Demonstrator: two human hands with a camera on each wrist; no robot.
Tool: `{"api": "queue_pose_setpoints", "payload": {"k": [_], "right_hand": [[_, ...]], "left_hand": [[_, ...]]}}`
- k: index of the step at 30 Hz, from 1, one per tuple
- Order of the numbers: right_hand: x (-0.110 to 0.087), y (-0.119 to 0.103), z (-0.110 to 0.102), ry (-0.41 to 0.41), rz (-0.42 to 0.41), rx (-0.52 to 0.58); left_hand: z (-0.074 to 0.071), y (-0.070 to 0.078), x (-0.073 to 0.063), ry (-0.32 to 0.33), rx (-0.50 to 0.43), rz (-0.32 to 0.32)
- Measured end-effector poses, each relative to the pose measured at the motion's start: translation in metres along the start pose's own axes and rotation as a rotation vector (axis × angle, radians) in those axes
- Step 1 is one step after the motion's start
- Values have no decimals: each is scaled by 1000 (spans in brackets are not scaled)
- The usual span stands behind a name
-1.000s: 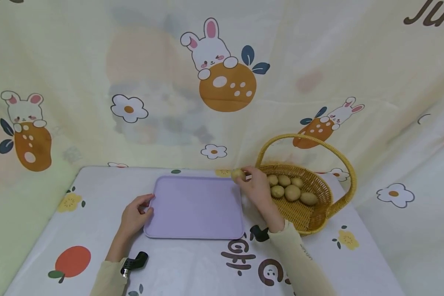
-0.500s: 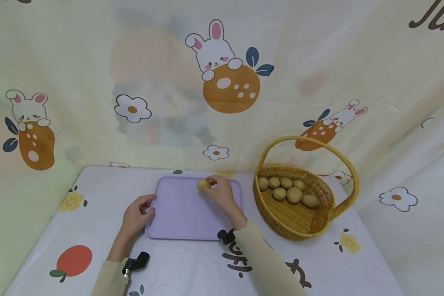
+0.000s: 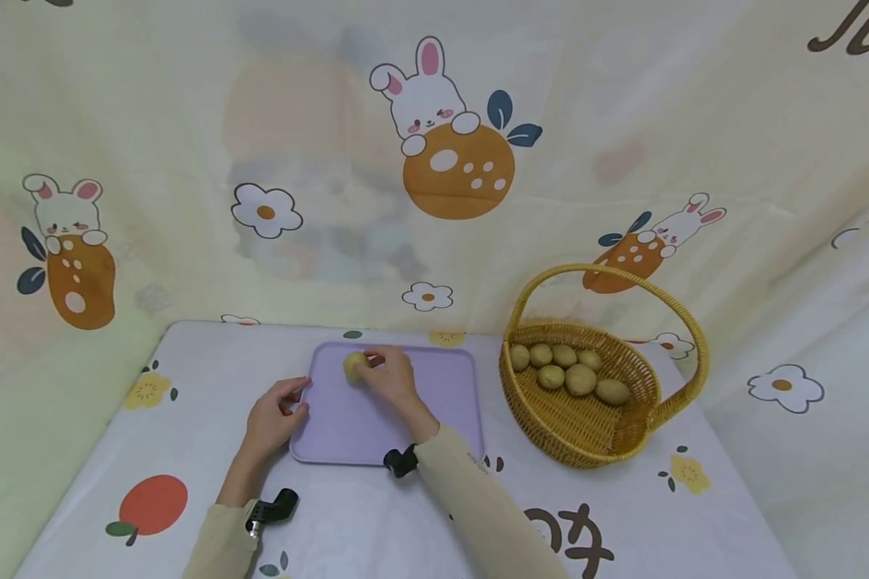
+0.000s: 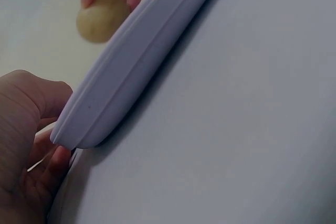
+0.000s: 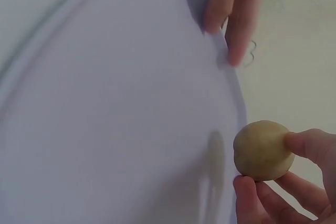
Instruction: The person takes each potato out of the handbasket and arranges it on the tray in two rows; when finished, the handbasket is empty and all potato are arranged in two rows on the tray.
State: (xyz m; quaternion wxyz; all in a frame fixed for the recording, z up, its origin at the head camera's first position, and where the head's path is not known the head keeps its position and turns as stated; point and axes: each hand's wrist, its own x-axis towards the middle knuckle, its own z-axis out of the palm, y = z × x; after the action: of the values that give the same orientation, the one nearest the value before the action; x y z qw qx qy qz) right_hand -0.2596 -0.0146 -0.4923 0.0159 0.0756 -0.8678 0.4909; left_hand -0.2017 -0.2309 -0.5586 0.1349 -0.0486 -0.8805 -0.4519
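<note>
A small round potato (image 3: 356,367) is pinched between thumb and fingertips of my right hand (image 3: 393,378), over the far left part of the lilac tray (image 3: 405,418). In the right wrist view the same potato (image 5: 263,150) shows whole, and a shadow falls on the tray below. My left hand (image 3: 271,414) holds the tray's left edge. The left wrist view shows the left hand (image 4: 31,124) with a digit on each side of the tray's rim (image 4: 115,87).
A wicker basket (image 3: 550,438) with a tall arched handle stands right of the tray. Several potatoes (image 3: 581,379) lie in its far half. A printed cloth (image 3: 188,418) covers the table, and a patterned curtain (image 3: 319,273) hangs behind.
My right hand has carried the potato leftward from beside the basket to above the tray's far left. The left hand keeps its place at the tray's edge.
</note>
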Motion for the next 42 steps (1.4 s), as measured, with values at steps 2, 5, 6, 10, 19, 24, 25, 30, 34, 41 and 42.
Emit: {"api": "queue_pose_setpoints", "payload": {"k": [2, 5, 6, 10, 19, 24, 25, 30, 34, 41, 42], "right_hand": [[0, -2, 6, 4, 12, 11], [-2, -3, 12, 15, 27, 28], [-2, -4, 13, 18, 35, 35], [-3, -5, 17, 24, 50, 54], [-3, -4, 23, 39, 101, 85], [-2, 0, 31, 91, 122, 135], [-1, 1, 33, 100, 130, 155], [-1, 2, 38, 135, 168, 205], [0, 1, 37, 132, 156, 142], [5, -4, 31, 68, 154, 34], [5, -4, 30, 63, 159, 26]], "left_hand": [[0, 2, 0, -3, -5, -7], [1, 3, 0, -10, -4, -18], [1, 3, 0, -11, -3, -21], [1, 1, 1, -5, 0, -15], [0, -2, 1, 8, 5, 14], [2, -3, 1, 4, 3, 4], [2, -2, 0, 3, 5, 5], [1, -1, 0, 6, 4, 9], [0, 0, 0, 4, 7, 1], [0, 0, 1, -1, -1, -2], [0, 0, 0, -3, 0, -4]]}}
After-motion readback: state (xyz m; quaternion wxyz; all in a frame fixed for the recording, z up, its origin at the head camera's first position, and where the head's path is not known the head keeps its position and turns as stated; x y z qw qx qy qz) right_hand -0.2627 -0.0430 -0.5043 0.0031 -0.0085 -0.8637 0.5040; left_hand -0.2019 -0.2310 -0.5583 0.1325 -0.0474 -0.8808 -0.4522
